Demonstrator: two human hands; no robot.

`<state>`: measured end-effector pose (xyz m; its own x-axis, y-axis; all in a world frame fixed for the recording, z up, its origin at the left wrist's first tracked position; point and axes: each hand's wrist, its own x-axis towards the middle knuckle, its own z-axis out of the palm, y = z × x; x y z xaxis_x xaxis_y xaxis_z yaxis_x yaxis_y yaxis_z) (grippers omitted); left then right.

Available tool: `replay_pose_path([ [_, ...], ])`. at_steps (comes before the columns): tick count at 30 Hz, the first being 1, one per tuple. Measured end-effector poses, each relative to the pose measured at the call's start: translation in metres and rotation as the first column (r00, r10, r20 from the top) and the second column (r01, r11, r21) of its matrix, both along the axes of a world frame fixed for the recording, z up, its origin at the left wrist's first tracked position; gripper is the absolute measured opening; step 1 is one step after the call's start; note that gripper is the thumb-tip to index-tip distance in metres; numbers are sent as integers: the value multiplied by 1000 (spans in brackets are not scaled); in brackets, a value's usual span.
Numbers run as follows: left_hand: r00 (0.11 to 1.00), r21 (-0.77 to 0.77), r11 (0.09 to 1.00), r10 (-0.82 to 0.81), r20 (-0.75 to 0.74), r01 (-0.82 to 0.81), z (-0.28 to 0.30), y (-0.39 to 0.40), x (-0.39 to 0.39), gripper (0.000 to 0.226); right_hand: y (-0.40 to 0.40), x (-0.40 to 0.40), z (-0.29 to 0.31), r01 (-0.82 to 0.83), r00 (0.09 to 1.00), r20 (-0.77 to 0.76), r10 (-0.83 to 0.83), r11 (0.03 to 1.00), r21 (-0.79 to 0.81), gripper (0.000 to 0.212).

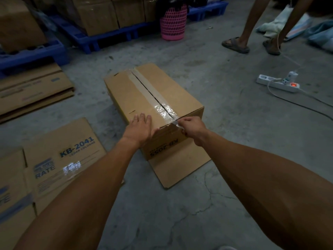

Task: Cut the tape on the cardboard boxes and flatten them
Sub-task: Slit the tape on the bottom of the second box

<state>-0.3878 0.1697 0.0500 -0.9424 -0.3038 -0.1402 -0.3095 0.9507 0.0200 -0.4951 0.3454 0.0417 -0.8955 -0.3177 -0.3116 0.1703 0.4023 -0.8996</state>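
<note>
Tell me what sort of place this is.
Likely a warehouse or stockroom: stacked boxes on blue pallets, flattened boxes on a bare concrete floor, and a power strip lying loose.

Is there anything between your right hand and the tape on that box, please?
Nothing visible: the right hand already pinches the tape at the near edge of the box, while the left hand rests flat on top.

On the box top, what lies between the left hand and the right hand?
In the head view, bare cardboard of the box top and the near end of the shiny tape along its seam separate the left hand from the right hand.
</note>
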Motion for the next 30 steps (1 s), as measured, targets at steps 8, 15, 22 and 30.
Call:
replay_pose_path([
  [8,999,-30,999,-13,-52,11,4,1,6,71,8,6,-3,-72,997,11,74,985,-156,14],
  [15,999,-18,1000,-17,-35,17,4,0,4,71,5,8,0,-337,941,14,337,942,-8,17],
  [22,996,-84,994,-74,-45,70,5,-3,2,62,7,0,-6,-162,981,-90,169,983,85,16],
  [30,961,-189,954,-255,-105,232,6,7,-4,62,32,-18,-6,105,992,82,-92,979,-173,18],
])
